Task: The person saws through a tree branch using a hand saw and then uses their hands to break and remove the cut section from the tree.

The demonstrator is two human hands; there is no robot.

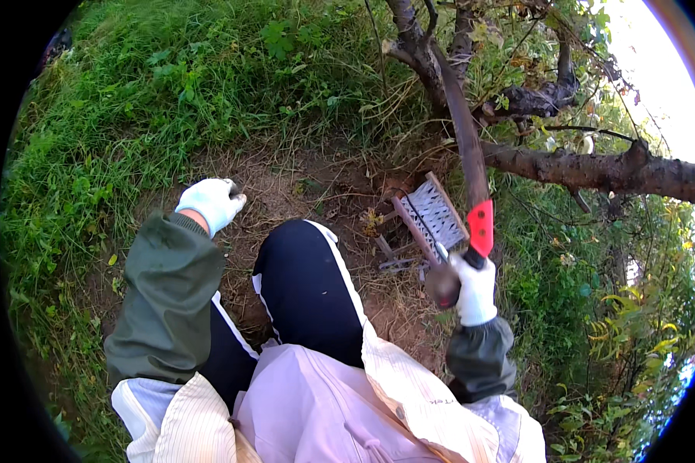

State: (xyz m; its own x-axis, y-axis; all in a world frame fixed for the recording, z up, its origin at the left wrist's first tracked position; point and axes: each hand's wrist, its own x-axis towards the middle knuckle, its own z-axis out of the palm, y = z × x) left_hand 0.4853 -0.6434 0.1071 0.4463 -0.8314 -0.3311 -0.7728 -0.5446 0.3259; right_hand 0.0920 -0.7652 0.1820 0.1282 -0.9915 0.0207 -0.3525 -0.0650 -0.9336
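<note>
My right hand [475, 292], in a white glove, is closed round the red and black handle of a pruning saw [466, 139]. The saw's long curved blade points up and away, its far end overlapping a forked tree trunk [417, 48]; whether it touches the bark I cannot tell. My left hand [212, 204], gloved in white with soiled fingertips, is curled shut left of my raised knee, with nothing visible in it. A small stool [434, 212] with a woven pale seat stands tilted just left of the saw handle. Beside my right hand is a blurred brown rounded thing [442, 285].
A thick branch [594, 168] stretches across to the right, beyond the saw. Another gnarled limb [533, 100] lies behind it. Tall grass [147, 100] covers the far left, and leafy shrubs [633, 332] grow at the right. Bare soil with dry straw [270, 181] lies before my knees.
</note>
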